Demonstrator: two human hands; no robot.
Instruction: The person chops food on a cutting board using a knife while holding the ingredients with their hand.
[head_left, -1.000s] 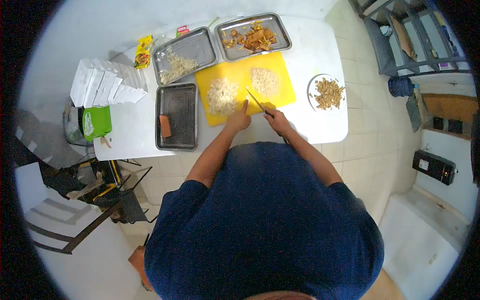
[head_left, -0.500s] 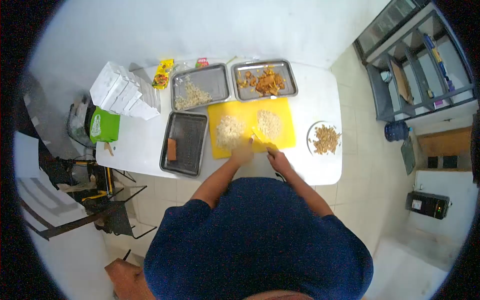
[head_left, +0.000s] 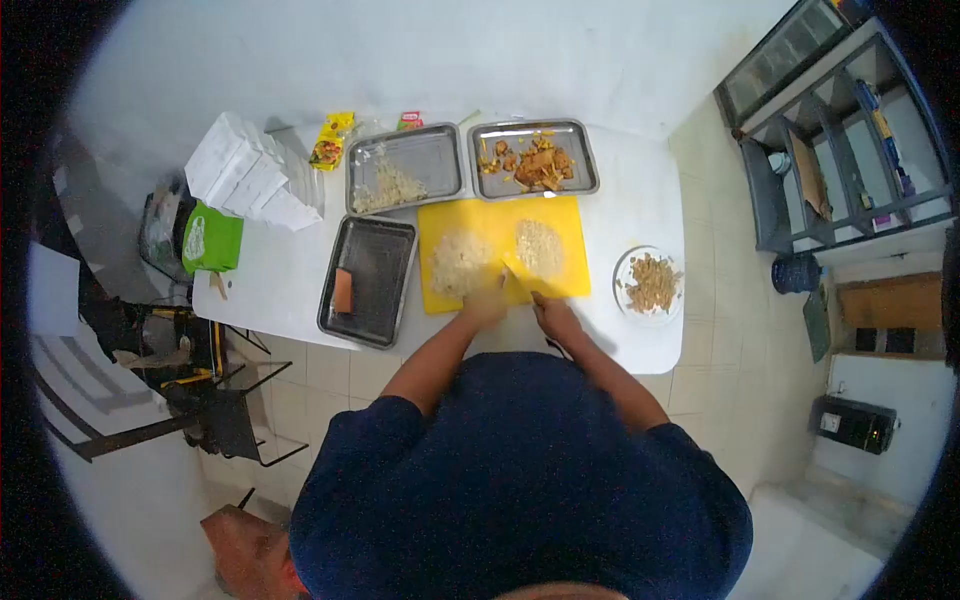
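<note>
A yellow cutting board (head_left: 500,212) lies on the white table in front of me. On its left half spreads a loose pile of pale chopped pieces (head_left: 458,262), with a second, finer-looking pile (head_left: 539,248) on the right half. My right hand (head_left: 557,320) is closed at the board's front edge around the handle of a knife (head_left: 518,272), its yellow-looking blade angled up and left between the piles. Beside the left pile, close to the blade, my left hand (head_left: 485,305) is smeared by motion, and its fingers cannot be made out.
Behind the board stand a metal tray of pale pieces (head_left: 405,140) and a tray of orange-brown pieces (head_left: 583,150). A dark tray (head_left: 370,315) holding a reddish-brown block is left; a plate of brown pieces (head_left: 650,313) is right. White boxes (head_left: 235,170) and a yellow packet (head_left: 332,140) stand far left.
The view has shifted slightly. My left hand stays blurred beside the left pile, and my right hand keeps hold of the knife in nearly the same place.
</note>
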